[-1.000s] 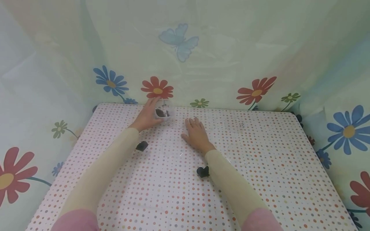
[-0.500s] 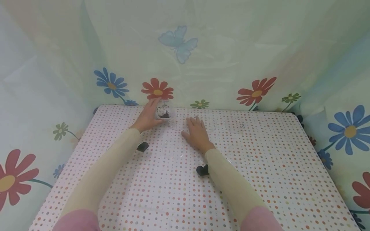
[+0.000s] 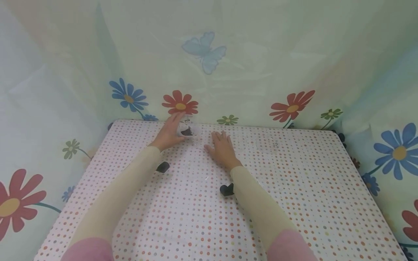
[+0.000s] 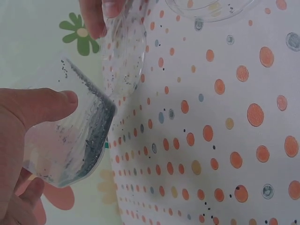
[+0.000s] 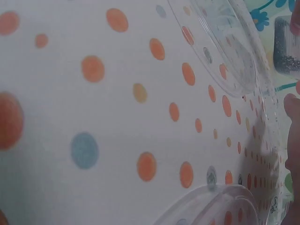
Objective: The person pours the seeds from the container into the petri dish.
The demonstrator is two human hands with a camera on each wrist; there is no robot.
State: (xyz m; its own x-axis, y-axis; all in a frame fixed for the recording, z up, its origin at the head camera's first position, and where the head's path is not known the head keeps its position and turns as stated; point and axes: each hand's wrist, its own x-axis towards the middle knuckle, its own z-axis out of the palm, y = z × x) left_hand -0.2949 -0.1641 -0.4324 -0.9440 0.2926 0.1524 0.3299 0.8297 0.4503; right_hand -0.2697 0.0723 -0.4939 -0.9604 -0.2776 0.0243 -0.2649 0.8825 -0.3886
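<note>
L hand (image 3: 168,133) grips a clear plastic container (image 4: 77,136) w/ dark granules, tilted, nr bench's (image 3: 183,217) far edge; R hand (image 3: 223,150), thumb spread, nr clear round dish (image 4: 125,61).

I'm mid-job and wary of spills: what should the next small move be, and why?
I would probably bring the clear container in the left hand a little nearer the clear round dish by the right hand before tipping it more: the container looks tilted, its dark grains are banked along one side, and dark specks dot the table.
</note>
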